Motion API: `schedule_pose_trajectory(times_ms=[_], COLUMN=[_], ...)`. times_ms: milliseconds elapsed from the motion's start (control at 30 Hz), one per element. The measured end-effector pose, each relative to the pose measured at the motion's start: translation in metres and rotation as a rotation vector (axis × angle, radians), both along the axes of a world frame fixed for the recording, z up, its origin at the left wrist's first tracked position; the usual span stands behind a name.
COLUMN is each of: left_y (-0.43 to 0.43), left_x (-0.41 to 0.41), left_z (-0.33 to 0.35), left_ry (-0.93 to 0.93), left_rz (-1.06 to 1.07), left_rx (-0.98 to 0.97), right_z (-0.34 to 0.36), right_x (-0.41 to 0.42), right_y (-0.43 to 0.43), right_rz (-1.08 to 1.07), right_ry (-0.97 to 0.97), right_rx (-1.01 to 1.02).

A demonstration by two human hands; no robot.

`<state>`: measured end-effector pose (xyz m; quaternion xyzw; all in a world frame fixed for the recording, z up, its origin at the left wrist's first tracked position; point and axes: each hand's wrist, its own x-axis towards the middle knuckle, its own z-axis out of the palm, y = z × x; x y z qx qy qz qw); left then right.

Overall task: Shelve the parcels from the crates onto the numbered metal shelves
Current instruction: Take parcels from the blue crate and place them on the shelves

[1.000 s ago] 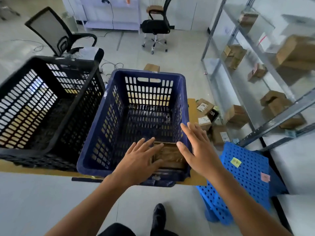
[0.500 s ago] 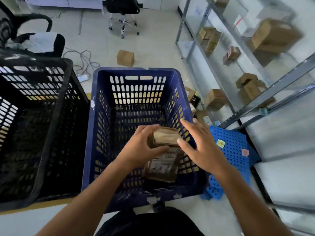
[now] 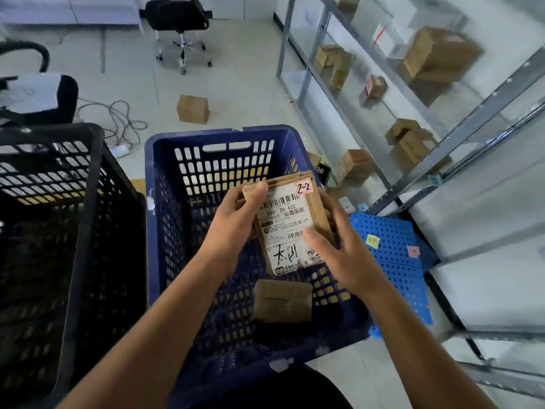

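Note:
Both hands hold a flat brown parcel [image 3: 287, 214] above the blue crate [image 3: 165, 202]. Its white shipping label faces me, with a red tag reading "2-2" at the top right corner. My left hand [image 3: 236, 219] grips the parcel's upper left edge, thumb on the front. My right hand [image 3: 339, 246] holds its right side, thumb pressed on the label. A second brown parcel [image 3: 281, 301] lies on the floor of the blue crate. The metal shelves [image 3: 413, 172] stand to the right and carry several cardboard boxes.
A black crate [image 3: 73, 231] stands left of the blue one. A blue perforated stool [image 3: 392, 252] sits between crate and shelves. One box [image 3: 193, 109] and loose cables [image 3: 121, 119] lie on the floor beyond. An office chair [image 3: 180, 22] stands farther back.
The parcel has come up out of the blue crate and turned, so that its label faces me. A second parcel now shows on the crate floor. The view has dipped closer.

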<state>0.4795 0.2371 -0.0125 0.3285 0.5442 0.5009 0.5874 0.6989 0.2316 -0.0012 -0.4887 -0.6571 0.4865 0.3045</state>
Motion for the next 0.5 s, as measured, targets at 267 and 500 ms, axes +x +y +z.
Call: schedule_pose_trajectory(times_ms=[267, 500], left_y=[-0.011, -0.028], left_x=[0.040, 0.067], left_z=[0.023, 0.022], left_ry=[0.015, 0.091], left_rz=[-0.088, -0.081], left_rx=[0.168, 0.251], right_z=[0.003, -0.001], right_x=[0.015, 0.039], right_y=[0.011, 0.011], right_rz=[-0.043, -0.080], right_ry=[0.225, 0.306], right_rx=[0.101, 0.075])
